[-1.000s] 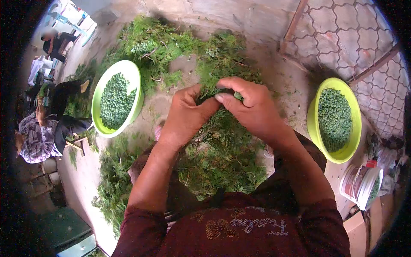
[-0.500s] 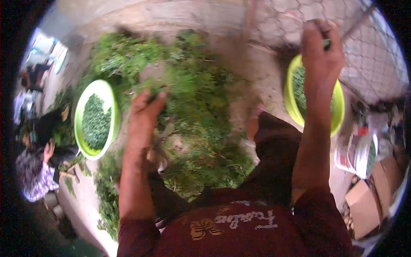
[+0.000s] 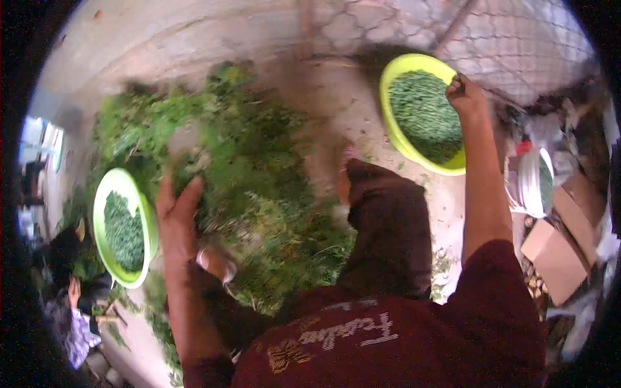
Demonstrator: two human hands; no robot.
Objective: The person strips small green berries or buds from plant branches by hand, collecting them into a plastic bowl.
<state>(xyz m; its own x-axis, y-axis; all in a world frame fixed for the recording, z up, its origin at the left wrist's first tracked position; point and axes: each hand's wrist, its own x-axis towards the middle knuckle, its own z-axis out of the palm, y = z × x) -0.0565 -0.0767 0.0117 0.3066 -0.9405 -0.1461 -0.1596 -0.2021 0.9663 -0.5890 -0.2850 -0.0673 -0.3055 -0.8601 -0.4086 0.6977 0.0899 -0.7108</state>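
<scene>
My left hand point(image 3: 178, 210) reaches over a spread heap of cut green leafy plants point(image 3: 259, 149). Its thumb and fingers are apart, somewhat blurred, and nothing shows between them. My right hand point(image 3: 464, 94) is closed at the right rim of a yellow-green tub point(image 3: 394, 132). Whether it grips the rim or holds something small is hidden by the fingers. Small green pieces point(image 3: 424, 113), too blurred to name, fill much of that tub. A second light-green tub point(image 3: 152, 226), with similar small green pieces point(image 3: 123, 233), stands left of my left hand.
A white bucket point(image 3: 532, 181) lies on its side at the right, close to cardboard pieces point(image 3: 556, 258). Wire mesh point(image 3: 498, 45) stands behind the right tub. At the far left another person sits, with a hand point(image 3: 74, 292) and patterned sleeve point(image 3: 81, 336) showing.
The view has turned right, shifting the tubs and plants leftward. My right hand has come down from above the right tub to its rim; a green bit showed in its fingers before.
</scene>
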